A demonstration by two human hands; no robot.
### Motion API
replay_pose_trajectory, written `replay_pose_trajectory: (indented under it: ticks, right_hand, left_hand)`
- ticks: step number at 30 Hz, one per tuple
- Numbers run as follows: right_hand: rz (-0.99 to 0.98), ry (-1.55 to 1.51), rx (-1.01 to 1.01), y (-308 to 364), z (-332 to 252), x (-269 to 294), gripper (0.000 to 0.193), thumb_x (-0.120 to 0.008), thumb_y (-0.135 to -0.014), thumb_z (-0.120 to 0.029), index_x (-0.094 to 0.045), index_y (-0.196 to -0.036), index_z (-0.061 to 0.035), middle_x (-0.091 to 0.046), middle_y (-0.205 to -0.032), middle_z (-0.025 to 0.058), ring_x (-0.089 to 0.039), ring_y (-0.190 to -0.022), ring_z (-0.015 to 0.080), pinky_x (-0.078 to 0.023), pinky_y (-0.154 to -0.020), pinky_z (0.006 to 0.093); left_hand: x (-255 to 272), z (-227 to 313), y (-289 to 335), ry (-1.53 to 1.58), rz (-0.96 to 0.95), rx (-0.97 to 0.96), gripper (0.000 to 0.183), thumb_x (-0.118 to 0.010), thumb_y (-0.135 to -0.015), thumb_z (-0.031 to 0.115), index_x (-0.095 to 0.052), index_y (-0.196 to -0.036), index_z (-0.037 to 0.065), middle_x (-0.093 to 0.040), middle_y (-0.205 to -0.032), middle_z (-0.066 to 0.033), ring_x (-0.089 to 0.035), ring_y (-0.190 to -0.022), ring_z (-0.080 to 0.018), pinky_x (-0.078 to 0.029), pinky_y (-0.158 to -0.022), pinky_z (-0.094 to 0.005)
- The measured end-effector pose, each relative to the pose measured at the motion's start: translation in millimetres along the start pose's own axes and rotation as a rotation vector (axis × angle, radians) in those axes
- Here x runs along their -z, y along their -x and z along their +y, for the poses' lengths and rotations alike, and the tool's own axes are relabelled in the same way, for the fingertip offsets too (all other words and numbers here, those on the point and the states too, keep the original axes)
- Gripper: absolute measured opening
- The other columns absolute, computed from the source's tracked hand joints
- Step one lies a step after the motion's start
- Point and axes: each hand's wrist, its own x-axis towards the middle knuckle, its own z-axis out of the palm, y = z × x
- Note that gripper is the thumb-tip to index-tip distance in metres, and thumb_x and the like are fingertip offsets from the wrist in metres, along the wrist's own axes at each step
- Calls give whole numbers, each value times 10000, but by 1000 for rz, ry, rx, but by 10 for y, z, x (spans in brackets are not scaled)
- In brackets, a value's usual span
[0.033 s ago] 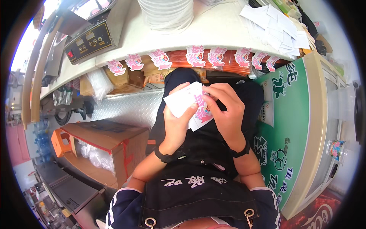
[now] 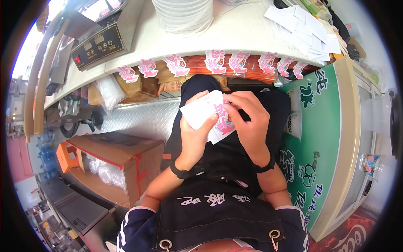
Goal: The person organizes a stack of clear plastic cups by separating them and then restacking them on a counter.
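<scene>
Over my dark-clothed lap, my left hand [image 2: 194, 130] is closed around a small stack of white sticker backing paper [image 2: 200, 111], its thumb lying across the front. A pink die-cut sticker [image 2: 223, 122] shows on the stack's right part. At the upper right edge of that sticker, my right hand [image 2: 252, 122] has its thumb and index finger bent together in a pinch; whether the edge has lifted is too small to tell. Along the counter's front edge hangs a row of several matching pink stickers [image 2: 215, 62].
On the white counter [image 2: 235, 31] stand a stack of white round lids or tubs [image 2: 184, 17] and a machine with a control panel [image 2: 97, 46]. Loose white papers [image 2: 300, 31] lie at its right. An open cardboard box [image 2: 113, 147] is left; a green-sided freezer [image 2: 315, 126] is right.
</scene>
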Motion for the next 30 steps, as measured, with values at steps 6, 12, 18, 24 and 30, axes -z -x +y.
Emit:
replay_pose_trajectory:
  ticks: [6,12,18,24,30]
  right_hand:
    - [-34,-100,-130,2,4,-20,173,-732,-794,38,-706,-961,-1,-662,-895,85,-625,-687,163,-502,-608,263]
    - [-163,-262,-329,-18,42,15,142,-715,-806,44,-694,-942,11,-653,-873,63,-614,-707,105,-493,-613,234]
    - [-196,-408,-420,-27,89,48,156,-732,-797,29,-705,-947,-5,-632,-817,50,-595,-711,92,-490,-641,225]
    - [-105,-188,-268,34,77,10,181,-767,-762,7,-709,-927,-38,-621,-780,33,-539,-655,89,-452,-585,218]
    - [-142,-170,-293,12,108,23,166,-776,-759,-11,-707,-904,-53,-636,-807,26,-501,-622,87,-431,-547,234]
  left_hand:
    - [4,-22,31,9,55,-28,569,-726,-835,14,-482,-1347,-22,-608,-1207,-99,-587,-1103,-146,-468,-966,-287]
    - [26,-65,61,-62,97,-64,559,-735,-826,12,-496,-1330,-20,-613,-1203,-99,-595,-1084,-145,-474,-954,-286]
    - [47,-45,64,-141,73,-123,553,-735,-819,-1,-505,-1321,-23,-605,-1213,-101,-595,-1086,-146,-475,-952,-286]
    - [29,-34,60,-149,84,-103,553,-734,-817,-10,-505,-1319,-27,-598,-1225,-103,-595,-1098,-148,-477,-950,-286]
    - [36,-50,55,-137,83,-117,549,-735,-818,-9,-507,-1317,-24,-599,-1222,-100,-593,-1095,-143,-477,-946,-284]
